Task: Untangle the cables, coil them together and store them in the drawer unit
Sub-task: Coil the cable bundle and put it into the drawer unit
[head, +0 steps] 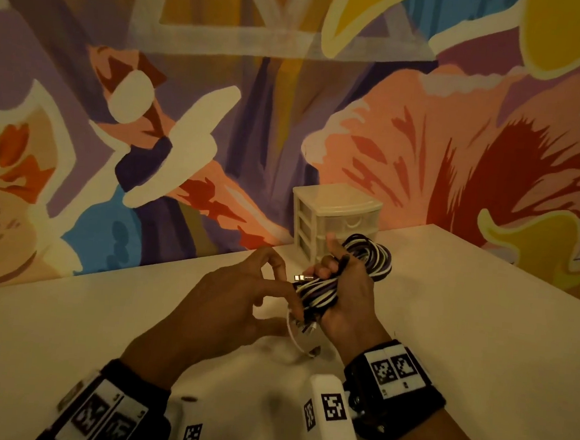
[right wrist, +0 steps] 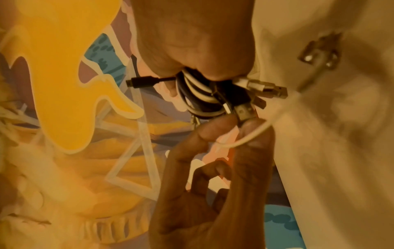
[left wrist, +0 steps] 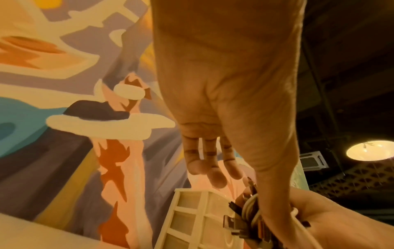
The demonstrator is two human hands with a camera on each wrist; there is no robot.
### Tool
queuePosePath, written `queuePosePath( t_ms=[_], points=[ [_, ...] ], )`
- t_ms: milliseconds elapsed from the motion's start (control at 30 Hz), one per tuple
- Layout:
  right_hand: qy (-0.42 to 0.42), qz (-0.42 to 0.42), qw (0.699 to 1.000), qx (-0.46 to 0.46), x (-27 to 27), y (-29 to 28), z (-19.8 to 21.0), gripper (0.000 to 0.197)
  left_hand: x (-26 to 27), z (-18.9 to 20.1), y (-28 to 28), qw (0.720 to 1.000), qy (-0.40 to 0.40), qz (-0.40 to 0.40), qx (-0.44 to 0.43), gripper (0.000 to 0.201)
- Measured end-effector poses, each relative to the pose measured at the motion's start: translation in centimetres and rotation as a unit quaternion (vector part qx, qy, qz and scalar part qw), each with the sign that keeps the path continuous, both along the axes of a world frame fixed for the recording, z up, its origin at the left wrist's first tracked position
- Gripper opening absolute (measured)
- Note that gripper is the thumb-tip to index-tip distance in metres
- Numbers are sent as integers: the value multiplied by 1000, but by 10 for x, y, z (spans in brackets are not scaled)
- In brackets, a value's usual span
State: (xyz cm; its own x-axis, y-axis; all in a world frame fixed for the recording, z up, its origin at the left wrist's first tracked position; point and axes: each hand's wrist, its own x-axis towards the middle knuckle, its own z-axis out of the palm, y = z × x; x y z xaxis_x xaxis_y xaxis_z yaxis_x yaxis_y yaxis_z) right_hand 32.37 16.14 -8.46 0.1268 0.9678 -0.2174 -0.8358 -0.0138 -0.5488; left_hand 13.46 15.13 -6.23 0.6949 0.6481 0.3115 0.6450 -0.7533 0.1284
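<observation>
Left hand point(head: 241, 305): held above the near middle of the table point(head: 67, 335); thumb and forefinger pinch a loose white cable end point(head: 292, 337) at the bundle's lower edge, the other fingers spread and relaxed.
Loose end: thin and limp, it droops in a loop below both hands; its plug seems to rest on the table, though blur makes this uncertain.
Cable bundle point(head: 364, 259): black, white and dark purple cables coiled together, held in the air just right of the left hand; several plugs point(right wrist: 266, 89) stick out at the gripped waist.
Right hand point(head: 342, 285): fingers curled tight round the coil's middle, thumb up.
Handling: light, soft and springy by my reckoning; the smooth jackets may slip and the loops spring open if the grip eases. Best held at the waist where all the turns cross, not by a plug.
Drawer unit point(head: 333, 219): small, pale, three drawers, all apparently closed, at the far edge by the mural wall point(head: 152, 107), just behind the coil.
</observation>
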Motion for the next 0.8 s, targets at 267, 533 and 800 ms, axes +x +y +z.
queuePosePath(
  t_ms=[267, 533, 800],
  points=[
    [-192, 31, 981, 13, -9, -1, -9, 87, 8, 41, -38, 969, -197, -120, -88, 13],
    [-247, 154, 953, 85, -33, -12, -8, 102, -1, 65, -43, 862, -418, -22, -286, 6],
    [-227, 231, 944, 59, -41, -26, 4, 106, -8, 42, -18, 856, -367, 100, -351, 52]
  ],
)
